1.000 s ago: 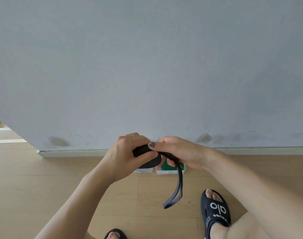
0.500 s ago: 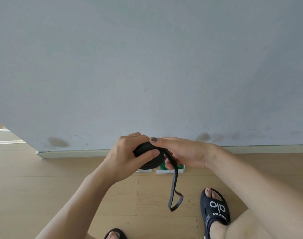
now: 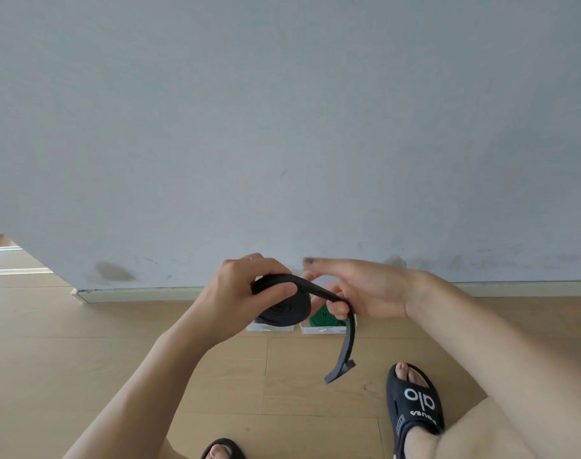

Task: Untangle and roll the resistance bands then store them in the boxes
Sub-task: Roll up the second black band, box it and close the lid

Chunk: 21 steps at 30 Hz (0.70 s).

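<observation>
Left hand [image 3: 246,293] clamped around the coiled part of a black resistance band [image 3: 284,308], thumb pressed across the top of the roll, fingers curled behind it, a ring visible on one finger. Roll held flat-side down toward the camera, spiral layers visible on its underside. From the top of the roll, just past the left thumb, the unrolled tail of the band running rightward over the lower fingers of the right hand [image 3: 362,289]. Right hand loosely closed on that tail: lower fingers curled under it, index finger stretched out straight above and clear of the band. Beyond the right-hand hold, tail bending downward and hanging free, its looped end dangling above the wooden floor [image 3: 117,342]. Directly beneath the grip, two white boxes [image 3: 319,330] side by side on the floor against the skirting of a grey wall [image 3: 282,127]; right box showing something green [image 3: 324,318] inside, left box mostly hidden behind the roll. Below and right of the dangling end, a foot in a black slide sandal [image 3: 415,405].
</observation>
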Available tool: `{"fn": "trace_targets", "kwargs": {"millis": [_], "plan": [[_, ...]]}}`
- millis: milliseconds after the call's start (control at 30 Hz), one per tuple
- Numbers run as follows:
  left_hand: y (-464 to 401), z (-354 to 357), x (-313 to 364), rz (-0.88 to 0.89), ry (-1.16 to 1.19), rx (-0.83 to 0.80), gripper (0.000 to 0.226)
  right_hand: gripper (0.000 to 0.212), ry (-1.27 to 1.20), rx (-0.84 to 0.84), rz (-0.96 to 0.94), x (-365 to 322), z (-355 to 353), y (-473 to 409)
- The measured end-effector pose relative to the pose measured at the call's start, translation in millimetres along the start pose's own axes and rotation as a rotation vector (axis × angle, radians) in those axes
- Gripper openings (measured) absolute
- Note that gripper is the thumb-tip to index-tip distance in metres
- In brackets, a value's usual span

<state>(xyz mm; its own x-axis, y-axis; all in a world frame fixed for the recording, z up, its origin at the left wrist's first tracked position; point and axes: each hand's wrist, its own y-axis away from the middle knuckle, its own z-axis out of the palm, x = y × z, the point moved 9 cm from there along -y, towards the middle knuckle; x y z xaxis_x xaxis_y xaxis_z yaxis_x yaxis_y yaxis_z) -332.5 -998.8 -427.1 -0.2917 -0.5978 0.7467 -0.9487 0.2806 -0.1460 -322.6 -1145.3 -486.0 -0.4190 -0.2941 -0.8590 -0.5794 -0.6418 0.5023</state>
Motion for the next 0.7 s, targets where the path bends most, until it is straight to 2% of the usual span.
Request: {"fn": "trace_targets", "kwargs": {"millis": [67,300,400,533,700], "plan": [[-1,-1,0,-0.026,0.01,0.007,0.022,0.033,-0.019,0.033,-0.027,-1,-9,2],[-2,-6,1,-0.074,0.059,0.051,0.013,0.028,-0.127,0.102,-0.055,-2,-17,6],[-1,-7,2,-0.101,0.083,0.084,0.013,0.03,-0.152,0.009,-0.074,-1,-2,2],[2,-11,0,-0.143,0.188,0.161,0.013,0.046,-0.173,-0.145,-0.073,2,18,-1],[4,-13,-2,-0.158,0.229,0.177,0.014,0.031,-0.271,-0.119,-0.103,-2,19,-5]]}}
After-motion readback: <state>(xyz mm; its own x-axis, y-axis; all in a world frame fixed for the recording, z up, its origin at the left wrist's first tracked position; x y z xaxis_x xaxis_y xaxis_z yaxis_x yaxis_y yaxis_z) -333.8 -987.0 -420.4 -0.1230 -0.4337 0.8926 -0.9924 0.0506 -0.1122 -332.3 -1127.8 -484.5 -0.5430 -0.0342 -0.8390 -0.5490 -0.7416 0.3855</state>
